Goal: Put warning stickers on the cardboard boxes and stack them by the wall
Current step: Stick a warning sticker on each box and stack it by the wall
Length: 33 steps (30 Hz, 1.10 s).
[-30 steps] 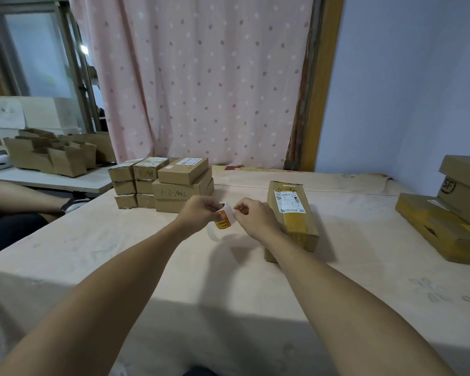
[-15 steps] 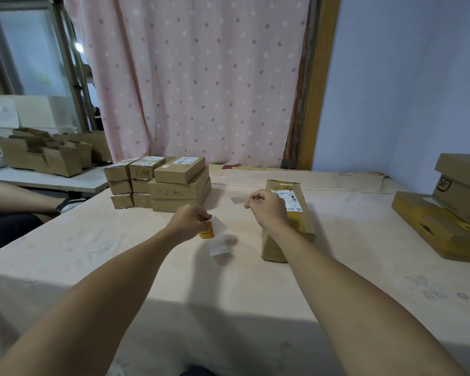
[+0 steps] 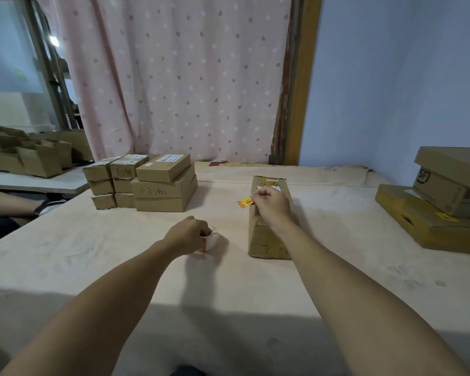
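A long cardboard box [image 3: 266, 240] with a white label lies on the cloth-covered table [image 3: 92, 253], slightly right of centre. My right hand [image 3: 272, 206] hovers over the box's far half and pinches a yellow and red warning sticker [image 3: 245, 202], which sticks out to the left of the box. My left hand [image 3: 187, 234] grips a small roll of stickers [image 3: 209, 241] and rests it on the table, left of the box.
Several small cardboard boxes [image 3: 160, 185] are stacked at the far left by the pink curtain [image 3: 174, 77]. Larger boxes [image 3: 442, 210] are piled at the right against the blue wall. Another person's arm [image 3: 8, 203] shows at the left edge, beside a side table with open boxes [image 3: 33, 156].
My hands have parted: the right one peeled a sticker off the roll and carried it right over the long box. The left hand lowered the roll to the table.
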Tool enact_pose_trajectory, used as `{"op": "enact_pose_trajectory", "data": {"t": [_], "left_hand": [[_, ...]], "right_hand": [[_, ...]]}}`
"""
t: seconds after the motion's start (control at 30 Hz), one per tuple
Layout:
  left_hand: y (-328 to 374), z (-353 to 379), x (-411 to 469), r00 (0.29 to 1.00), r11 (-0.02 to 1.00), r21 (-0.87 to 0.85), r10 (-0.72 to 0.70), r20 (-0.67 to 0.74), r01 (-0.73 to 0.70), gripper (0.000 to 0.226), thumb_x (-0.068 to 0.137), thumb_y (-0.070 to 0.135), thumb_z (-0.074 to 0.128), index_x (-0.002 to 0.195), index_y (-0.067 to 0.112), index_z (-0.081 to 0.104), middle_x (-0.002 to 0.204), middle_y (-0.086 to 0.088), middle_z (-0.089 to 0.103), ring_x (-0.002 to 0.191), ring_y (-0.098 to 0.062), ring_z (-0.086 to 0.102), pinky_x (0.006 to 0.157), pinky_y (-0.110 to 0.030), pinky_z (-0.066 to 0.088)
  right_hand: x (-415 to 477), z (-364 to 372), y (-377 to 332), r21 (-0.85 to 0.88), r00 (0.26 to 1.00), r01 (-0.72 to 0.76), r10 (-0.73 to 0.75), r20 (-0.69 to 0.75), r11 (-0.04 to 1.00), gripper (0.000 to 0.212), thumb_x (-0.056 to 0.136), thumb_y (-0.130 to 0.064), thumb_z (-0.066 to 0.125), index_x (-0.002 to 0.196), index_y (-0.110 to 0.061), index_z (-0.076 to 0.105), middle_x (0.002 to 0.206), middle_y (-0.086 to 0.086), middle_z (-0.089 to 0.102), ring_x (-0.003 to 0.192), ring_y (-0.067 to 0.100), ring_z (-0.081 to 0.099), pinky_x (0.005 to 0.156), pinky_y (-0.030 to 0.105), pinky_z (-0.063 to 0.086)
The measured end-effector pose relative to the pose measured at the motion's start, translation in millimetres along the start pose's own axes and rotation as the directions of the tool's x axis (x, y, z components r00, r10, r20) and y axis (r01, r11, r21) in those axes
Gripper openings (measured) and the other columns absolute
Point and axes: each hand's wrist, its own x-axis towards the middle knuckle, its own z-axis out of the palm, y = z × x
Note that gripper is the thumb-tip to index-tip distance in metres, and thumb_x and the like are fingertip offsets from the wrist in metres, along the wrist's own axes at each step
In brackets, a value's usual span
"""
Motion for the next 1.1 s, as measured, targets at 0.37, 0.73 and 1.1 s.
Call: {"op": "enact_pose_trajectory", "data": {"t": [0.37, 0.73, 1.1], "left_hand": [[19.3, -27.9, 11.0, 0.982, 0.937, -0.348, -0.086, -0.166, 0.023, 0.012, 0.088, 0.029, 0.07, 0.093, 0.019, 0.075, 0.093, 0.009, 0.071, 0.086, -0.01, 0.063, 0.067, -0.027, 0.048], [118.2, -22.2, 54.4, 0.994, 0.665, -0.746, -0.051, -0.094, -0.036, 0.024, 0.094, 0.03, 0.069, 0.108, 0.011, 0.076, 0.101, 0.0, 0.074, 0.096, -0.013, 0.065, 0.071, -0.022, 0.046], [157.2, 0.6, 77.6, 0.983, 0.684, -0.726, -0.174, -0.057, 0.079, 0.018, 0.089, 0.011, 0.075, 0.106, 0.014, 0.072, 0.127, -0.009, 0.066, 0.117, -0.026, 0.061, 0.066, -0.019, 0.053]], "right_hand": [[0.7, -14.7, 0.4, -0.068, 0.998, 0.028, -0.024, 0.053, 0.997, 0.014, 0.096, -0.018, 0.068, 0.109, -0.023, 0.066, 0.103, -0.004, 0.071, 0.098, 0.013, 0.068, 0.06, 0.019, 0.046], [13.6, -61.9, 4.4, -0.141, 0.992, 0.058, -0.041, 0.117, 0.988, 0.013, 0.098, -0.024, 0.068, 0.107, -0.032, 0.074, 0.121, -0.001, 0.062, 0.111, 0.02, 0.061, 0.089, 0.033, 0.059], [32.7, -80.6, 20.1, -0.239, 0.995, -0.012, 0.034, 0.089, 0.971, 0.038, 0.09, -0.023, 0.079, 0.124, -0.021, 0.061, 0.129, 0.008, 0.067, 0.11, 0.022, 0.067, 0.08, 0.029, 0.061]]}}
